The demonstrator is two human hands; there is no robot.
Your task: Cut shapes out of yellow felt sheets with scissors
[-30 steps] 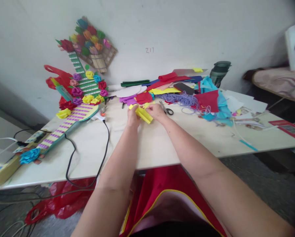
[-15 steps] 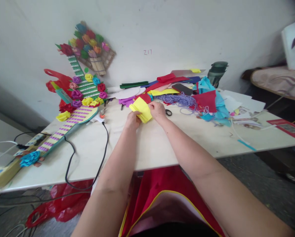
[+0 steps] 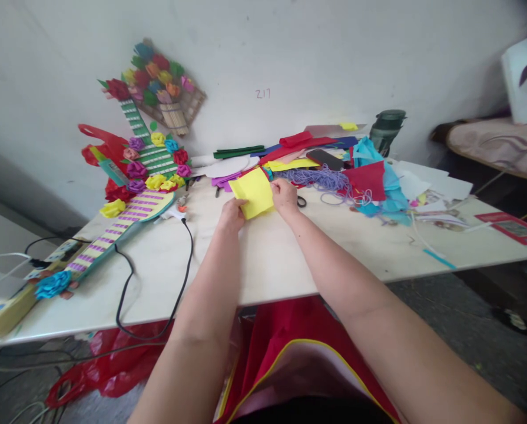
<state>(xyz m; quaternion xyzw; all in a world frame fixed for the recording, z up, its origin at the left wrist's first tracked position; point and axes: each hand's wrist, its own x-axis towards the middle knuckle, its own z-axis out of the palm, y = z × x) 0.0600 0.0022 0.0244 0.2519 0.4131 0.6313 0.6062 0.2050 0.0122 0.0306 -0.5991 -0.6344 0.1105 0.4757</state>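
Note:
A yellow crepe-paper-like sheet (image 3: 255, 194) is stretched between my two hands above the white table (image 3: 272, 265). My left hand (image 3: 233, 214) pinches its lower left edge, with the thumb lying on top. At the sheet's right edge, the curled fingers of my right hand (image 3: 284, 193) grip it. Just right of that hand, a black scissors handle (image 3: 301, 201) shows on the table; the rest of the scissors is hidden. Behind the sheet lie purple pieces (image 3: 224, 181) and a tangle of lavender yarn (image 3: 318, 176).
At left stands a decorated high-heel shape (image 3: 152, 156) with paper flowers. A black cable (image 3: 124, 294) loops over the table's front edge. Folded coloured sheets (image 3: 302, 141), a phone (image 3: 325, 159), a dark green bottle (image 3: 387, 132) and blue paper (image 3: 393, 188) lie at the back and right.
The yellow sheet, bunched in folds before, is now spread flatter and wider. My left hand has shifted slightly left and my right hand slightly right.

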